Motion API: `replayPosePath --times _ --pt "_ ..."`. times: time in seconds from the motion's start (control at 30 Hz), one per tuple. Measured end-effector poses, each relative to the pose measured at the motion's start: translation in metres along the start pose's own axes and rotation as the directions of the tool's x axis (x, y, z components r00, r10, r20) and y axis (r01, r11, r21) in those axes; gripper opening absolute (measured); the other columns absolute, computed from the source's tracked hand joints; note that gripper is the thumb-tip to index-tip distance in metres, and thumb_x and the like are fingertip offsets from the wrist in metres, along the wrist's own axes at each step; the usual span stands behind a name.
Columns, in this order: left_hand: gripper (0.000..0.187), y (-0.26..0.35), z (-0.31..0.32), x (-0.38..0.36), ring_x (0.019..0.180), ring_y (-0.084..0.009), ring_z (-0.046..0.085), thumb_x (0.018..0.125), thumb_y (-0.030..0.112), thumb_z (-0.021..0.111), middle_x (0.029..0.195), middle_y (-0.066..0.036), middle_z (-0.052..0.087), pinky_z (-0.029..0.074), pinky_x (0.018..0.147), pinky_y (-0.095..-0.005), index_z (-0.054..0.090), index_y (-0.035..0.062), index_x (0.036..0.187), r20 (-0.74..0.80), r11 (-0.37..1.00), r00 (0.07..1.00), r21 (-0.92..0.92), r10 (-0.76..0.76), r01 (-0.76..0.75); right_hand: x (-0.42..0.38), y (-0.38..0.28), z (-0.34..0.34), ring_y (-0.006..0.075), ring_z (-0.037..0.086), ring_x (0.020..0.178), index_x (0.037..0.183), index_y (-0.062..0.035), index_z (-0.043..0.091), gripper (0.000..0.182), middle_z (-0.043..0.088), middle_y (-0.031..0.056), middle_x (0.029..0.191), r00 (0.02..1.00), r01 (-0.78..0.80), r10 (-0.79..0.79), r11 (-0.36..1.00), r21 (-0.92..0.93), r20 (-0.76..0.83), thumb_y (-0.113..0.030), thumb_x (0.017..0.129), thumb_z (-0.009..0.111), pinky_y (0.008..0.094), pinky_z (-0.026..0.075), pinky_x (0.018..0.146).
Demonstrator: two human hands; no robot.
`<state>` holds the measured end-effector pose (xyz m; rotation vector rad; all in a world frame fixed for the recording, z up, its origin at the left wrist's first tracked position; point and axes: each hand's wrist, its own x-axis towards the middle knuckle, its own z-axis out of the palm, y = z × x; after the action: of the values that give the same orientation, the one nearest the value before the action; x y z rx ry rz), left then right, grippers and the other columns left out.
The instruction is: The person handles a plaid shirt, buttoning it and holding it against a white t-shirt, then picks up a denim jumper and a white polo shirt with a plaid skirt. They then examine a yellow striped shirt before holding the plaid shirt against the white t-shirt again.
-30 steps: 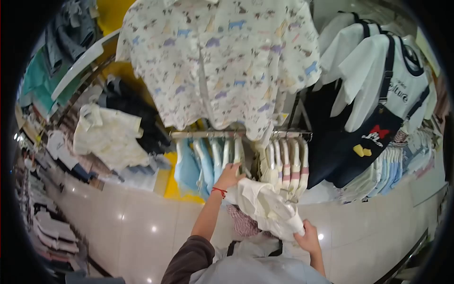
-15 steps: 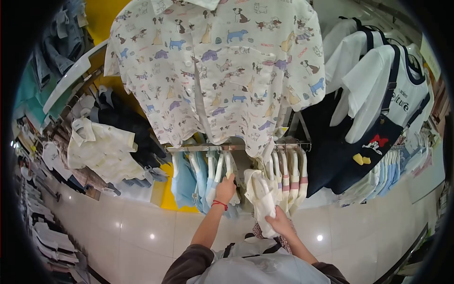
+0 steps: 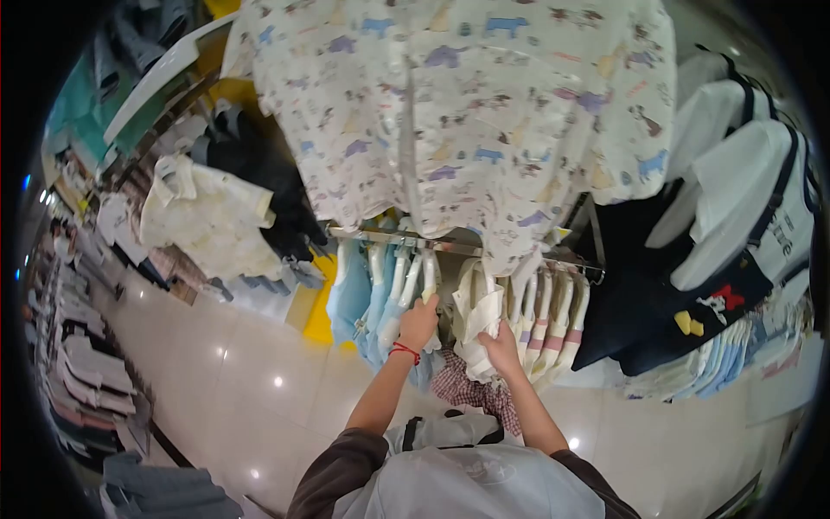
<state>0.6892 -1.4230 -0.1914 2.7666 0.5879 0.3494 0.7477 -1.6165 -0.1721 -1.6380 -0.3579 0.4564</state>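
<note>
Since the earliest frame, when we had the cream garment point(image 3: 477, 333) stretched out below the rail over the floor, it has come up and in, and it now hangs bunched just under the metal rail point(image 3: 367, 235). Our right hand point(image 3: 501, 348) has travelled up with it and is clamped on its right edge, thumb uppermost. Our left hand point(image 3: 418, 323) has stayed by the foremost white hanger point(image 3: 430, 272) of the left-hand group; its fingers are curled there, but we cannot tell whether they grip the hanger or the cloth on it. The two hands are apart, with a narrow gap between them, and a red bracelet point(image 3: 405, 352) circles our left wrist.

Left of our left hand, light-blue garments point(image 3: 349, 281) hang close together on white hangers. Just right of the cream garment hang cream garments with pink bands point(image 3: 567, 342). A large shirt printed with dogs point(image 3: 467, 112) hangs above, its hem dropping in front of part of the rail. Below and between our forearms we see a red-and-white checked cloth point(image 3: 467, 382), above the tiled floor point(image 3: 259, 372). Further right, dark dungarees point(image 3: 622, 333) hang with white T-shirts point(image 3: 748, 195).
</note>
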Motion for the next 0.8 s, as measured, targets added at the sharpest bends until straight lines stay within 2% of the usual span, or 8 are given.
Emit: replayPosePath --times 0.23,0.27,0.43,0.5,0.57,0.67,0.73,0.8 --pt "0.035 -0.006 0.005 -0.004 0.061 -0.0344 0.059 0.077 0.009 0.049 0.087 -0.016 0.049 0.048 0.05 -0.0423 0.046 0.019 0.111 -0.024 1.0 1.0 0.008 0.013 -0.013 0.004 0.039 0.02 0.0236 0.058 0.084 0.1 0.0043 0.051 0.034 0.06 0.0158 0.091 0.999 -0.021 0.02 1.0 -0.018 -0.04 -0.014 0.073 0.059 0.0326 0.044 0.075" --pt "0.034 -0.006 0.006 -0.006 0.06 -0.0342 0.059 0.077 0.009 0.049 0.087 -0.016 0.049 0.048 0.05 -0.042 0.046 0.0188 0.11 -0.021 1.0 1.0 0.005 0.017 -0.017 0.003 0.046 0.022 0.0177 0.056 0.086 0.108 0.0034 0.048 0.034 0.058 0.0107 0.096 0.999 -0.04 0.038 0.997 -0.07 -0.022 -0.005 0.076 0.056 0.0285 0.044 0.076" --pt "0.033 -0.008 0.01 -0.009 0.062 -0.0339 0.059 0.075 0.011 0.052 0.089 -0.016 0.048 0.049 0.051 -0.043 0.047 0.0175 0.106 -0.091 0.997 0.995 -0.071 0.03 -0.037 -0.002 0.041 0.029 0.0171 0.056 0.083 0.105 0.0032 0.049 0.03 0.059 0.0099 0.094 0.999 -0.026 0.025 0.999 -0.032 -0.037 -0.006 0.077 0.057 0.0284 0.044 0.075" --pt "0.039 -0.007 0.005 -0.017 0.071 -0.0361 0.058 0.073 0.01 0.054 0.095 -0.019 0.045 0.048 0.058 -0.0457 0.047 0.0156 0.11 0.019 0.987 1.0 -0.158 0.021 -0.018 0.0 0.039 0.032 0.0168 0.056 0.082 0.105 0.003 0.049 0.031 0.059 0.0097 0.093 0.998 -0.02 0.018 0.999 -0.035 -0.062 -0.007 0.078 0.058 0.0284 0.044 0.075" --pt "0.046 -0.014 -0.007 -0.025 0.079 -0.0387 0.055 0.071 0.008 0.055 0.1 -0.021 0.044 0.047 0.066 -0.0468 0.046 0.0134 0.115 0.086 0.96 0.995 -0.279 0.05 -0.024 0.006 0.052 0.031 0.0193 0.056 0.083 0.102 0.0035 0.051 0.03 0.06 0.0121 0.093 0.994 0.019 -0.028 0.996 -0.089 -0.104 -0.011 0.077 0.06 0.0309 0.044 0.076" --pt "0.053 -0.036 -0.001 -0.042 0.087 -0.0409 0.052 0.068 0.008 0.058 0.106 -0.023 0.042 0.045 0.075 -0.0462 0.043 0.0113 0.119 0.101 0.9 0.969 -0.404 0.223 -0.165 0.012 0.07 0.034 0.0224 0.057 0.085 0.103 0.004 0.05 0.034 0.06 0.0148 0.094 0.977 0.046 -0.085 0.979 -0.196 -0.195 -0.012 0.076 0.062 0.0326 0.044 0.078" --pt "0.051 -0.049 0.003 -0.054 0.081 -0.0419 0.055 0.068 0.008 0.055 0.11 -0.025 0.04 0.046 0.072 -0.0475 0.046 0.0099 0.118 0.103 0.872 0.955 -0.444 0.277 -0.205 0.008 0.065 0.047 0.0261 0.057 0.086 0.106 0.0038 0.048 0.037 0.059 0.0166 0.094 0.951 0.039 -0.14 0.939 -0.342 -0.276 -0.012 0.075 0.061 0.0347 0.044 0.079" --pt "0.056 -0.064 0.007 -0.062 0.089 -0.0432 0.054 0.069 0.009 0.058 0.122 -0.026 0.035 0.046 0.078 -0.0453 0.04 0.0083 0.123 0.195 0.849 0.926 -0.493 0.323 -0.192 0.004 0.055 0.07 0.0303 0.057 0.087 0.11 0.0035 0.045 0.042 0.058 0.0187 0.096 0.916 -0.023 -0.163 0.891 -0.454 -0.366 -0.01 0.075 0.061 0.0368 0.043 0.08"
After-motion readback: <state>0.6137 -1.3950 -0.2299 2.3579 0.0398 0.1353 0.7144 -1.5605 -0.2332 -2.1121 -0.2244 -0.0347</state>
